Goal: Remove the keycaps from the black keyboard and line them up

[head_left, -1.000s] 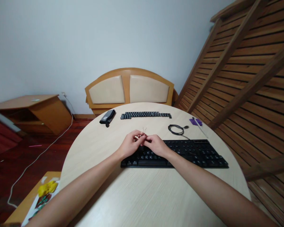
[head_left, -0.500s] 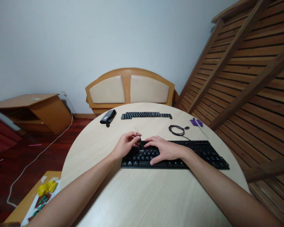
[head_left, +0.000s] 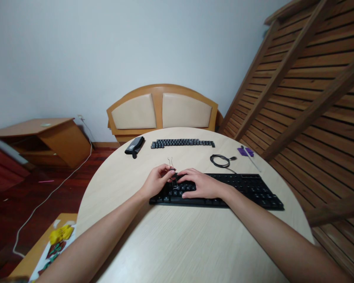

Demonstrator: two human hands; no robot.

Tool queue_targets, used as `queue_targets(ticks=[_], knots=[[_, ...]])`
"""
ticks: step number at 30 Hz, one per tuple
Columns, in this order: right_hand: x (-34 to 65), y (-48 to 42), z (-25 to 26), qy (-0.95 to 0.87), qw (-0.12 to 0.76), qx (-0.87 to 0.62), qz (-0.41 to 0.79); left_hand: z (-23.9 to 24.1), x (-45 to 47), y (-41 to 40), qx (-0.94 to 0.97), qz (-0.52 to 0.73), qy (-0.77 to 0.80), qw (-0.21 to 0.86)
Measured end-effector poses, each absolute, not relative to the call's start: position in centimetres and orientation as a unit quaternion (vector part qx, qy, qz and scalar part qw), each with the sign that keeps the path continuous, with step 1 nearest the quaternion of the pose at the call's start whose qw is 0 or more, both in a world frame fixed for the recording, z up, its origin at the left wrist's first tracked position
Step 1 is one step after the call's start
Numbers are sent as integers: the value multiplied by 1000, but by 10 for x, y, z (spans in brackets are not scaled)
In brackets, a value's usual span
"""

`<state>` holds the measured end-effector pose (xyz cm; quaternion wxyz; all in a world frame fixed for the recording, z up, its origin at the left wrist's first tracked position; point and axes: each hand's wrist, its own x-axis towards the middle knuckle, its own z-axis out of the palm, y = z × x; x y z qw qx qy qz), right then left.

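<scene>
A black keyboard [head_left: 247, 192] lies across the table in front of me. My left hand [head_left: 159, 180] is closed on a keycap puller [head_left: 175, 183], with thumb and fingers pinching its middle. Two thin wire prongs stick up above that hand, and the lower wire end is down at the keys on the keyboard's left part. My right hand [head_left: 201, 184] rests on the keyboard just right of the puller, thumb and fingers apart. Whether its fingertips touch the puller I cannot tell.
Loose keycaps [head_left: 183, 143] stand in rows at the table's far side. Left of them lies a dark folded pouch [head_left: 135, 146]. A coiled cable [head_left: 221, 161] sits behind the keyboard, and a purple cloth [head_left: 245, 151] with a thin light stick [head_left: 252, 159] lies right.
The keyboard has shifted slightly left and away from me. My right thumb and hand have moved a little left, closer to the puller. My left hand keeps its grip.
</scene>
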<state>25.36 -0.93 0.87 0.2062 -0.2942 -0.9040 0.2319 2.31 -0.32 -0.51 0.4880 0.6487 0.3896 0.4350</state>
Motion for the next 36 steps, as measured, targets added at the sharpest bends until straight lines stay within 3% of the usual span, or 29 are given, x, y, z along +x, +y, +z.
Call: queue_targets(ticks=[15, 28, 36], knots=[[254, -9, 8, -894, 223, -290, 258, 4, 12, -2, 752, 368, 367, 406], [252, -10, 11, -892, 210, -302, 263, 1, 14, -3, 734, 355, 370, 446], [251, -10, 8, -893, 217, -298, 259, 14, 11, -13, 854, 284, 340, 274]])
